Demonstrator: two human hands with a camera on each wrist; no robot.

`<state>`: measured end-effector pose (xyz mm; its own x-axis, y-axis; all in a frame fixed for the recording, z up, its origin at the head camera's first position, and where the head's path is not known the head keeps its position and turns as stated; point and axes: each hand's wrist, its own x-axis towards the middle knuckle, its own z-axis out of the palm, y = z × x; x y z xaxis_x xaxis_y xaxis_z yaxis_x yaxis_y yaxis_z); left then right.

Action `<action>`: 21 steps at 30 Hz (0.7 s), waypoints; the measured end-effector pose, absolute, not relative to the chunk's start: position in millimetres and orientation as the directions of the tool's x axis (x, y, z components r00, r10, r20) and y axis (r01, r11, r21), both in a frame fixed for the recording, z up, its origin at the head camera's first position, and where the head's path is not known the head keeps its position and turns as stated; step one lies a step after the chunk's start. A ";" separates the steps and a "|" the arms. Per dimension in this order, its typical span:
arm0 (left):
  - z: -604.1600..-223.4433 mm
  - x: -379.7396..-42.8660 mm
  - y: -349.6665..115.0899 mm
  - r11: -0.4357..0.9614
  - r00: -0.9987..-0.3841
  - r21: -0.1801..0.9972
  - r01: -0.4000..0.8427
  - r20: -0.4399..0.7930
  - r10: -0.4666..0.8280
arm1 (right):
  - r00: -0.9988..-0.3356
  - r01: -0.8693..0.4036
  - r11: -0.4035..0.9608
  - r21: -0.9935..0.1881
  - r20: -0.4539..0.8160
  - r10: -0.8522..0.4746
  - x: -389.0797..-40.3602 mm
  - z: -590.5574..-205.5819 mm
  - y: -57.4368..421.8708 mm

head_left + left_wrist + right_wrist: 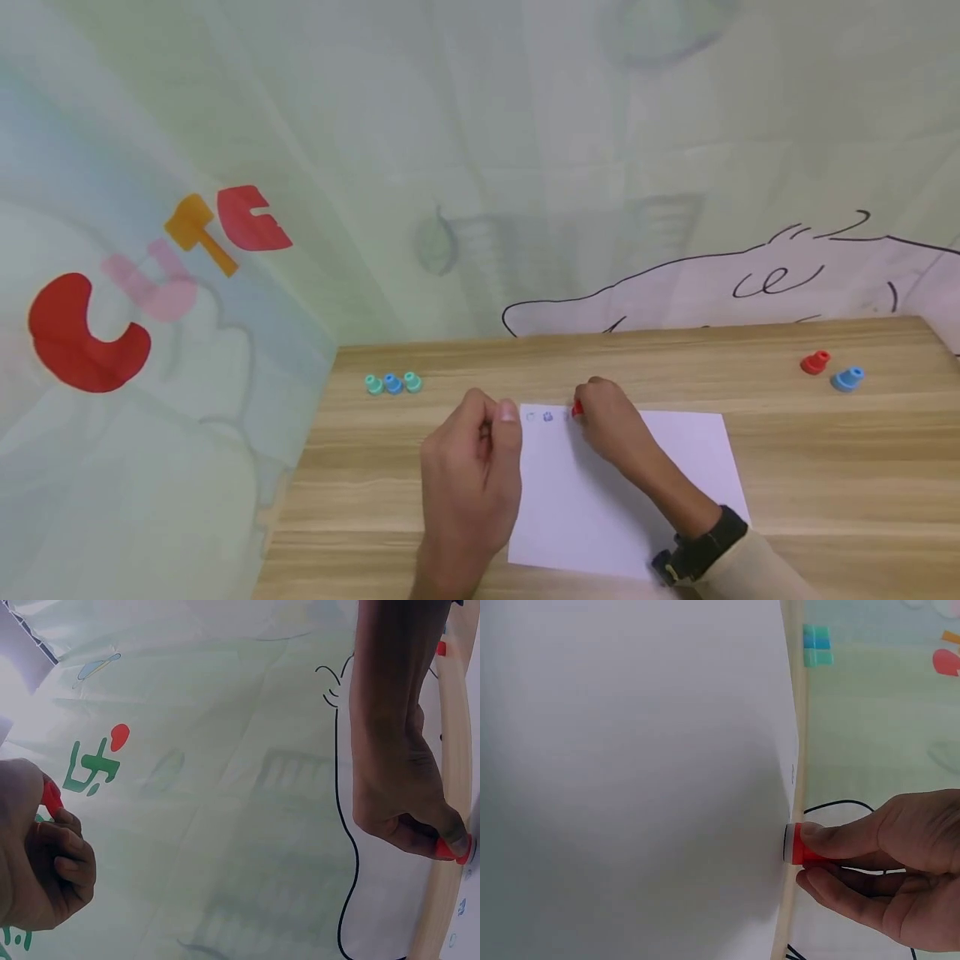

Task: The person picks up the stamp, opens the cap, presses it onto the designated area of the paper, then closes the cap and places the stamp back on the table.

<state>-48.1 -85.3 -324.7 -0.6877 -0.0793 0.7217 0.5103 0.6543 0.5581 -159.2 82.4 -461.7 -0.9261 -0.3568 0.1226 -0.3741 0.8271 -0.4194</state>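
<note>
My right hand pinches a small red stamp between thumb and fingers. Its pale end is right at the surface of a white sheet of paper, near the top edge. To the left of the stamp runs a short row of small faint blue prints. My left hand is raised over the sheet's left side with fingers curled. In the left wrist view it holds a small red piece, mostly hidden by the fingers, that looks like a cap.
Two green stamps and a blue stamp stand in a row at the table's back left. At the back right are a red stamp and a blue one. A printed cloth hangs behind the wooden table.
</note>
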 end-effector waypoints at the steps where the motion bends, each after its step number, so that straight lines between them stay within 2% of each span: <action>1: -324.8 -48.4 -84.7 0.656 -0.691 0.559 0.508 0.719 -0.077 | -0.927 -0.371 0.829 -0.419 0.119 -0.355 -159.2 -460.9 82.6; 12: -324.1 -48.6 -84.5 0.675 -0.696 0.545 0.497 0.715 -0.065 | -0.934 -0.353 0.847 -0.397 0.092 -0.346 -157.5 -448.4 84.2; 21: -326.0 -49.4 -87.7 0.667 -0.696 0.555 0.497 0.714 -0.076 | -0.941 -0.338 0.743 -0.578 0.236 -0.244 -135.8 -375.4 110.6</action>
